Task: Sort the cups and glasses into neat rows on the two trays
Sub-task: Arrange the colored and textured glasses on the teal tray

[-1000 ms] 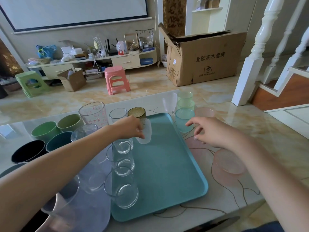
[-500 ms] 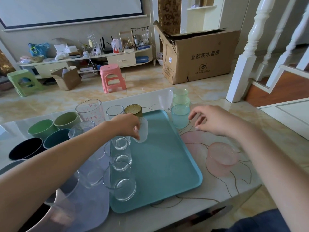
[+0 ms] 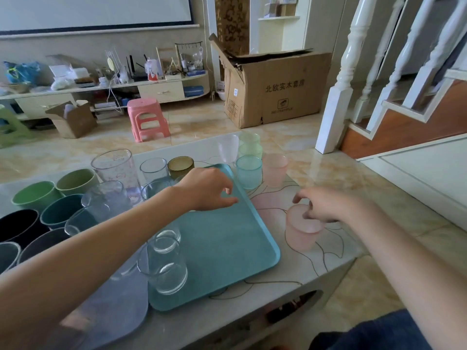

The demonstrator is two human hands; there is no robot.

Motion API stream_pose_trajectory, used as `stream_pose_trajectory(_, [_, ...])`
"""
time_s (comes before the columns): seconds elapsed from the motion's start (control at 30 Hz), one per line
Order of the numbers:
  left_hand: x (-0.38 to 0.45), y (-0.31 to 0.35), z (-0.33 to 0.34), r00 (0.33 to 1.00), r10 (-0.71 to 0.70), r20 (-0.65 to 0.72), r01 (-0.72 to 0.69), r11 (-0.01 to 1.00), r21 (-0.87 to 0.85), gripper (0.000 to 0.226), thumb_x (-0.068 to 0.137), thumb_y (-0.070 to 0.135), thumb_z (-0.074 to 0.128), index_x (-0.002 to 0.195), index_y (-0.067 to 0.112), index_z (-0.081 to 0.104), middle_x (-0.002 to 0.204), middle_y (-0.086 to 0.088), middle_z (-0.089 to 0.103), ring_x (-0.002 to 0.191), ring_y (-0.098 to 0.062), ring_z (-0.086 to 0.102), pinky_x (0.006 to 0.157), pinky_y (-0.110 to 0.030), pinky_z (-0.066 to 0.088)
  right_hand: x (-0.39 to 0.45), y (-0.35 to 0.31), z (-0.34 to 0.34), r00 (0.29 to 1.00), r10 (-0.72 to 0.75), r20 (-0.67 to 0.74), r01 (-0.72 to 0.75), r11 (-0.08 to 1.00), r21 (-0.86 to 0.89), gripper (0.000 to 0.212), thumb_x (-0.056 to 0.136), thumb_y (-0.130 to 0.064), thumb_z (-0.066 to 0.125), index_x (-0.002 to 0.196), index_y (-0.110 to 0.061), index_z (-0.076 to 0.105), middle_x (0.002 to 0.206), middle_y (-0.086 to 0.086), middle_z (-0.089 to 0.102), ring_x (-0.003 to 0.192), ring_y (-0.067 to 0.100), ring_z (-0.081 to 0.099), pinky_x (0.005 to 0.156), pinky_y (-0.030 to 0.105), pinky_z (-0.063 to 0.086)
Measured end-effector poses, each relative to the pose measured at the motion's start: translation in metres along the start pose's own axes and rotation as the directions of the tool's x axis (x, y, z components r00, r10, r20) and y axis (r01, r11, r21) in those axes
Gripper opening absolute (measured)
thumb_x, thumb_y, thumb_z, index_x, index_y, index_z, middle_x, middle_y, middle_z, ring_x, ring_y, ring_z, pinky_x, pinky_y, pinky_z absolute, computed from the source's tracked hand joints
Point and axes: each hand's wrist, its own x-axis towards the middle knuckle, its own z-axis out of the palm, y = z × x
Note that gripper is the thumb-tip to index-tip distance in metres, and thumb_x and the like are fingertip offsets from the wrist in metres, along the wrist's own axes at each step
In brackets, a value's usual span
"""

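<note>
- Right of the teal tray: right hand on the near pink cup, curled fingers at its rim, gripping it.
- Over the tray's far half: left hand, fingers loosely curled, holding nothing.
- Along the tray's left edge: row of clear glasses.
- Beyond the tray's far right corner: blue cup and second pink cup.

Left hand reaches forward, fingers loosely curled, holding nothing; right hand curls downward, fingertips gripping.
</note>
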Motion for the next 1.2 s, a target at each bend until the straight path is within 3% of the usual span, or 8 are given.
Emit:
stream_pose_trajectory(0.1, [-0.005,0.025,-0.005,0.989,0.145,0.007,-0.145,0.988,-0.056,0.041,0.088,0.05,0.052,0.125,0.032,0.054,0.129,0.009,0.056,0.119,-0.015,0.052,0.086,-0.029,0.042,0.006,0.005,0.01,0.996,0.089,0.029,-0.092,0.984,0.154,0.036,0.092,0.002,0.034,0.111,-0.024,0.052,0.096,0.013,0.044,0.047,0.023,0.053,0.042,0.026,0.04])
stream_pose_trajectory(0.2, [-0.013,0.045,-0.006,0.959,0.282,-0.026,-0.283,0.952,-0.114,0.051,0.087,0.045,0.057,0.134,0.031,0.045,0.138,0.011,0.047,0.125,-0.012,0.045,0.092,-0.03,0.041,0.009,0.003,0.011,0.997,0.072,0.011,-0.073,0.952,0.298,0.044,0.088,0.01,0.024,0.093,-0.022,0.054,0.114,0.021,0.044,0.047,0.029,0.057,0.044,0.031,0.046])
stream_pose_trajectory(0.37, [-0.017,0.058,0.009,0.888,0.44,-0.137,-0.447,0.894,-0.028,0.062,0.081,0.042,0.065,0.137,0.022,0.045,0.142,0.005,0.047,0.136,-0.015,0.034,0.111,-0.035,0.023,0.009,-0.018,0.0,0.999,0.024,-0.029,-0.008,0.886,0.464,0.044,0.088,0.009,0.025,0.099,-0.02,0.057,0.115,0.023,0.05,0.056,0.034,0.064,0.054,0.036,0.057])
stream_pose_trajectory(0.5, [-0.016,0.047,0.016,0.919,0.379,-0.109,-0.384,0.923,-0.036,0.034,0.087,0.035,0.06,0.119,0.024,0.058,0.123,0.004,0.061,0.131,-0.013,0.041,0.116,-0.035,0.006,0.009,-0.043,-0.007,0.996,-0.084,0.025,0.054,0.815,0.576,0.039,0.092,0.005,0.028,0.101,-0.017,0.058,0.089,0.018,0.059,0.052,0.027,0.066,0.055,0.036,0.06])
stream_pose_trajectory(0.6, [-0.018,0.029,0.016,0.955,0.291,-0.059,-0.292,0.956,-0.006,0.016,0.091,0.03,0.053,0.1,0.024,0.065,0.103,0.003,0.066,0.115,-0.013,0.052,0.116,-0.031,0.009,0.013,-0.06,-0.01,0.989,-0.147,0.012,0.109,0.781,0.615,0.025,0.097,-0.006,0.036,0.108,-0.015,0.057,0.084,0.014,0.061,0.044,0.018,0.065,0.049,0.029,0.059])
stream_pose_trajectory(0.73, [-0.029,-0.01,0.011,0.993,0.115,0.036,-0.113,0.992,-0.054,0.013,0.09,0.031,0.055,0.093,0.027,0.066,0.095,0.005,0.067,0.105,-0.015,0.055,0.111,-0.031,0.03,0.024,-0.072,-0.017,0.984,-0.175,-0.021,0.147,0.749,0.647,0.02,0.1,-0.026,0.041,0.113,-0.015,0.051,0.084,0.011,0.059,0.052,0.019,0.063,0.055,0.031,0.057])
stream_pose_trajectory(0.83, [-0.041,-0.034,0.013,0.996,-0.011,0.087,0.018,0.996,-0.087,0.01,0.087,0.03,0.059,0.09,0.027,0.068,0.094,0.002,0.065,0.104,-0.02,0.055,0.087,-0.03,0.043,0.035,-0.077,-0.02,0.984,-0.175,-0.017,0.149,0.774,0.615,0.018,0.099,-0.027,0.042,0.112,-0.017,0.049,0.084,0.008,0.058,0.058,0.02,0.062,0.056,0.031,0.057])
stream_pose_trajectory(1.2, [-0.046,-0.042,0.021,0.962,-0.049,0.268,0.09,0.986,-0.144,0.016,0.084,0.031,0.065,0.095,0.021,0.07,0.079,0.01,0.054,0.073,-0.014,0.05,0.066,-0.027,0.043,0.06,-0.088,-0.022,0.988,-0.155,-0.022,0.139,0.806,0.575,0.017,0.098,-0.023,0.042,0.111,-0.016,0.052,0.086,0.007,0.06,0.06,0.02,0.063,0.062,0.032,0.055])
